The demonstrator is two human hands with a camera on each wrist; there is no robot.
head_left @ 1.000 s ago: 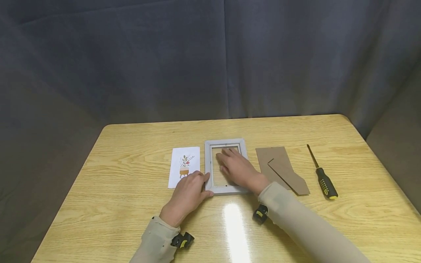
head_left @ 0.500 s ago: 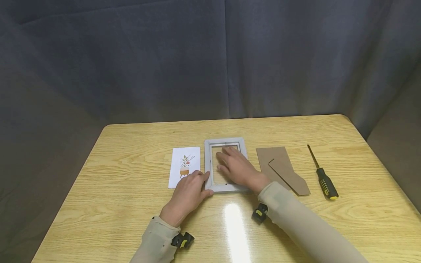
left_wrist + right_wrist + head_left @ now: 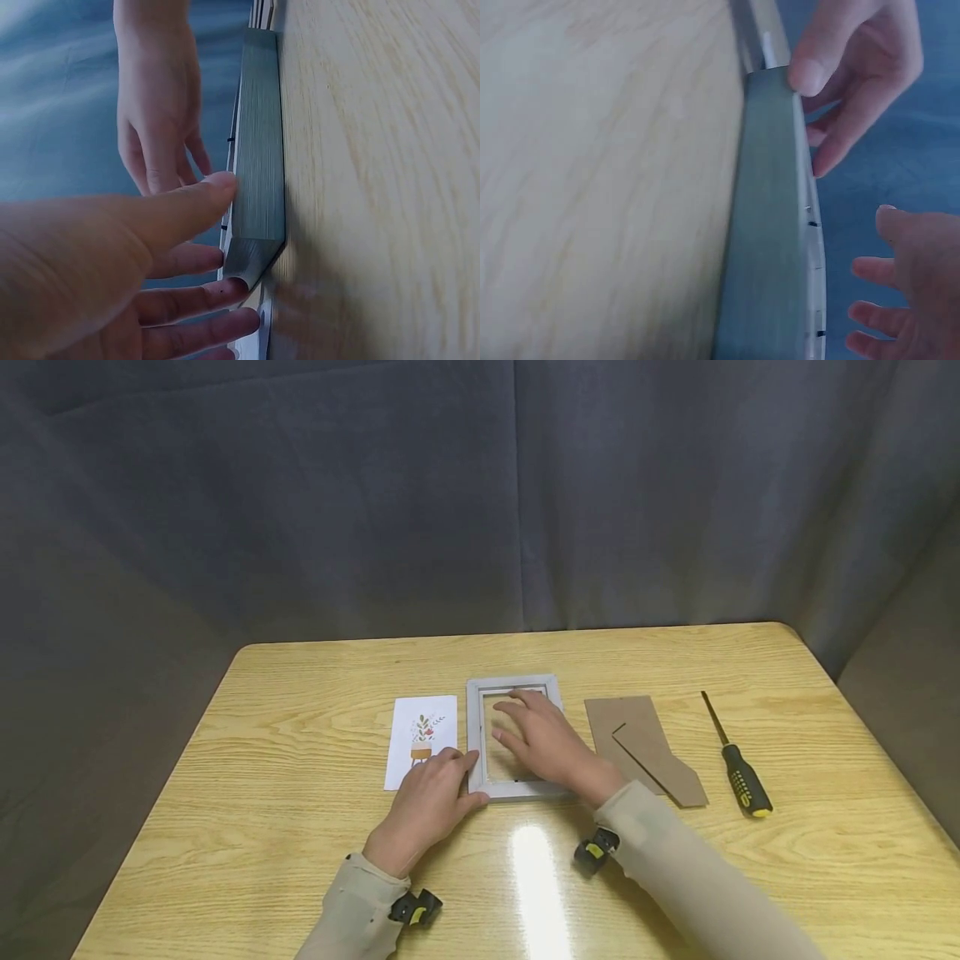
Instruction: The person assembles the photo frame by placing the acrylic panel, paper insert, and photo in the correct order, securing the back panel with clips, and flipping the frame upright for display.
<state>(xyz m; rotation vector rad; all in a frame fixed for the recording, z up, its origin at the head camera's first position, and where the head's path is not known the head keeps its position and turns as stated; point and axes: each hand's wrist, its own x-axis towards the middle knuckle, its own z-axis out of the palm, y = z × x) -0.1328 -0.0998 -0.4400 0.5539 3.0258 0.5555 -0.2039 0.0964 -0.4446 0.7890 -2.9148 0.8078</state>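
Note:
A pale grey picture frame lies flat on the table, with small dark tabs along its inner edge. My left hand holds its near left corner, thumb at the near side and fingers by the left side; the left wrist view shows the thumb against the frame. Over the frame's opening hovers my right hand, fingers spread and slightly bent. In the right wrist view, the fingers of this right hand stand apart from the frame with nothing between them. Whether glass fills the opening, I cannot tell.
Left of the frame lies a white card printed with a potted plant. On the right are a brown backing board with a stand leg, and a black and yellow screwdriver. A dark curtain hangs behind the table.
My right hand has lifted slightly off the frame's opening, its fingers spreading a little wider. The left hand stays at the corner, and the frame has barely shifted.

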